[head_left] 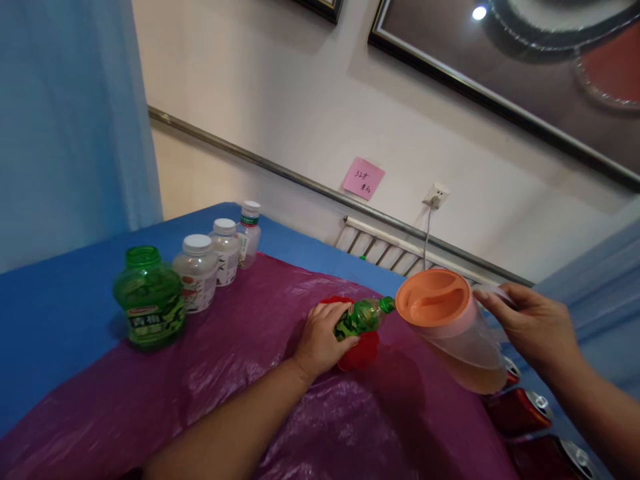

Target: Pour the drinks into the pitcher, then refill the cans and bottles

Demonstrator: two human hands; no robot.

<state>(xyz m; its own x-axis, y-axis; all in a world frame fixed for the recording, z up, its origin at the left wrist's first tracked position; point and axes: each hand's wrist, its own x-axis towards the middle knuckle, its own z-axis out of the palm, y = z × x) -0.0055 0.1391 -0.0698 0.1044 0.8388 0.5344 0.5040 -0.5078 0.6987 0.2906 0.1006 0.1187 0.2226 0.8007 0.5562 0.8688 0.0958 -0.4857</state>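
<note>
My left hand [323, 337] is wrapped round a small green plastic bottle [364, 316] with a camouflage-like label. The bottle is tilted, its green top pointing right, over a red scalloped mat [361, 352]. On the right, my right hand [535, 320] grips the handle of a clear pitcher [463, 343] with an orange lid [433, 298]. Brownish liquid lies low in the tilted pitcher. Its lid is close to the bottle's top; whether they touch I cannot tell.
At the left stand a large green jar [150, 300] and three clear bottles with white caps, the nearest a labelled jar [197, 273]. Several red cans [523, 410] line the right side. Purple plastic sheeting [225, 393] covers part of the blue table [65, 300]. A plugged socket [437, 195] is on the wall.
</note>
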